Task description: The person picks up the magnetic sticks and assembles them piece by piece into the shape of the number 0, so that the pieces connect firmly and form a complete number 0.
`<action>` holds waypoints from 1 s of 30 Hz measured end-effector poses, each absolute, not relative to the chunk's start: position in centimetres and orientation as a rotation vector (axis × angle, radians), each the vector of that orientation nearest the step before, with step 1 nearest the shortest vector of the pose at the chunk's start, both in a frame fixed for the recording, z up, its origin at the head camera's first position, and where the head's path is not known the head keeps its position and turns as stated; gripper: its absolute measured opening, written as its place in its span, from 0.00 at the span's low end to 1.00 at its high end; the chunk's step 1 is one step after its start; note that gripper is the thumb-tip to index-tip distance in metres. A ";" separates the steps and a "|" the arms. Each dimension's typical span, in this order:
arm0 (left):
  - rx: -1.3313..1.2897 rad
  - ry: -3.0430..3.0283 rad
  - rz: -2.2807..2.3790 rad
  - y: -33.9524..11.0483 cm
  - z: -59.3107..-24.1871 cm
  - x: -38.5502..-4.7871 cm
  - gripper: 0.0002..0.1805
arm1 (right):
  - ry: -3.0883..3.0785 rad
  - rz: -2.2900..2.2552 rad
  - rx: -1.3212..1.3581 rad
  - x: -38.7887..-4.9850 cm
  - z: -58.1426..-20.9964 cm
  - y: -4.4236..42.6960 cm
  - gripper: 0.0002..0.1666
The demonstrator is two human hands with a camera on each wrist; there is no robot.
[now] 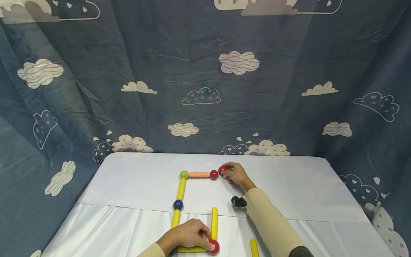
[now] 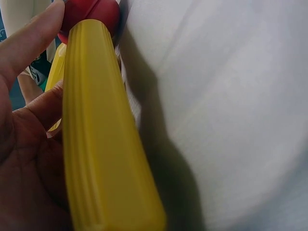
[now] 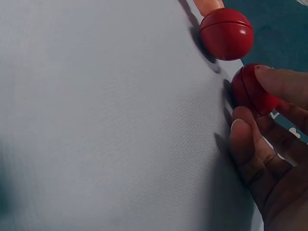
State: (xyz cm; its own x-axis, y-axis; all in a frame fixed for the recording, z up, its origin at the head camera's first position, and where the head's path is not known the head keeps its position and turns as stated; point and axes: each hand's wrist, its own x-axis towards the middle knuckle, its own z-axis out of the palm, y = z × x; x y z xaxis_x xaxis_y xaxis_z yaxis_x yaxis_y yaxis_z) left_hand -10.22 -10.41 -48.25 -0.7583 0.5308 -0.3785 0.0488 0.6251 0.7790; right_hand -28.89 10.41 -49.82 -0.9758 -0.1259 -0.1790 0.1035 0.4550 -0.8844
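My right hand (image 1: 237, 175) pinches a red ball (image 3: 252, 91) between thumb and fingers at the far side of the table. Just left of it, a little apart, sits another red ball (image 1: 213, 174) on the end of an orange rod (image 1: 199, 175). That rod runs to a green ball (image 1: 184, 174), from which yellow rods (image 1: 181, 189) and a dark blue ball (image 1: 178, 204) lead toward me. At the near corner, my left hand (image 1: 191, 233) holds a red ball (image 1: 214, 247). A yellow rod (image 2: 103, 130) meets this ball from the left, and another yellow rod (image 1: 214, 223) points away from it.
A loose yellow rod (image 1: 254, 247) lies at the near edge, left of my right sleeve (image 1: 273, 217). A dark object (image 1: 238, 201) shows beside that wrist. White cloth covers the table (image 1: 144, 189); a dark curtain with clouds (image 1: 205, 117) hangs behind.
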 end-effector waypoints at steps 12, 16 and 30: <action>0.474 2.239 1.077 -10.5 -48.2 -10.3 0.08 | 2.469 -1.617 0.008 -28.2 -50.4 10.8 0.23; 0.481 2.236 1.089 -10.6 -48.2 -10.3 0.08 | 2.457 -1.632 -0.034 -27.4 -50.4 11.1 0.20; 0.468 2.233 1.074 -10.5 -47.9 -10.2 0.09 | 2.223 -1.675 -0.146 -23.9 -49.5 12.0 0.18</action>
State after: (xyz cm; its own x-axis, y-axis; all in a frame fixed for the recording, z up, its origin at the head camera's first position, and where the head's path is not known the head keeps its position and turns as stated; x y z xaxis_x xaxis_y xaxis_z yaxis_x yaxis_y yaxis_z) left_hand -10.19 -10.47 -47.87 -0.7516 0.5455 -0.3708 0.0509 0.6084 0.7920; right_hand -23.95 12.01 -49.50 -0.9327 -0.2892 -0.2156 0.1275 0.2948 -0.9470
